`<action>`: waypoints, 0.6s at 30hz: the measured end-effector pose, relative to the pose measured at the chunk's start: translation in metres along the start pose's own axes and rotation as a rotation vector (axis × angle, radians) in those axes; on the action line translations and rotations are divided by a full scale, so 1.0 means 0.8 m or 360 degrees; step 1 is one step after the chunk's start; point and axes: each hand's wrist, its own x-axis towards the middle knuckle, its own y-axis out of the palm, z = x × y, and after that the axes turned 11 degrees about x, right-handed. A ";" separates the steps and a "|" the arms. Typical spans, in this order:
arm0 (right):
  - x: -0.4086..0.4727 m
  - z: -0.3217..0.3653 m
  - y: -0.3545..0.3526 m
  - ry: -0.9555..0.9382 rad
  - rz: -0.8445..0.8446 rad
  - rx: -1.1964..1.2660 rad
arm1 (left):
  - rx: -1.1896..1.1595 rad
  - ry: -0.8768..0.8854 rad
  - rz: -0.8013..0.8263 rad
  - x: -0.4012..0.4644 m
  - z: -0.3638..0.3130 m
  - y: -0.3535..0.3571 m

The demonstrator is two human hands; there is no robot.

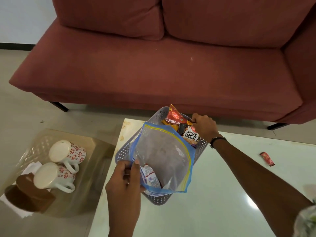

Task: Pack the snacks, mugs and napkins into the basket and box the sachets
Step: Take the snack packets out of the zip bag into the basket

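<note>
A grey perforated basket (127,147) stands on the white table. Inside it lean a red snack packet (173,119) and a salted peanuts packet (191,135). My right hand (204,126) pinches the top of the peanuts packet at the basket's far side. My left hand (124,187) grips the near edge of a clear zip bag (164,156) with a blue and yellow seal, held over the basket. White sachets (149,175) show under the bag. Two white mugs with red flowers (67,153) (53,176) lie on a low glass table to the left.
A red sachet (267,158) lies on the white table (213,202) at the right. A brown round holder (25,194) and white napkins (32,167) sit beside the mugs on the glass table (89,194). A dark red sofa (153,65) fills the far side.
</note>
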 end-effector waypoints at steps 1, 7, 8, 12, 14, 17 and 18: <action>-0.003 0.004 -0.005 0.0030 0.0019 0.0008 | 0.0008 -0.0002 -0.0005 -0.001 -0.001 -0.001; -0.089 0.077 -0.088 -0.0303 -0.0423 0.0597 | 0.0005 -0.0029 -0.0050 -0.011 0.000 -0.011; -0.115 0.097 -0.101 -0.0447 -0.0412 0.0731 | 0.0023 -0.0025 -0.0061 -0.013 0.001 -0.013; -0.190 0.175 -0.077 -0.0514 0.0481 0.0636 | 0.0073 -0.0003 -0.0083 -0.021 0.000 -0.022; -0.187 0.200 -0.027 -0.0435 0.0922 0.0211 | 0.0096 0.0010 -0.0097 -0.027 0.001 -0.024; -0.167 0.211 0.052 -0.0311 0.1143 -0.0144 | 0.0102 0.0018 -0.0127 -0.037 0.007 -0.025; -0.164 0.210 0.072 -0.0279 0.1132 -0.0180 | 0.0097 0.0009 -0.0146 -0.040 0.010 -0.026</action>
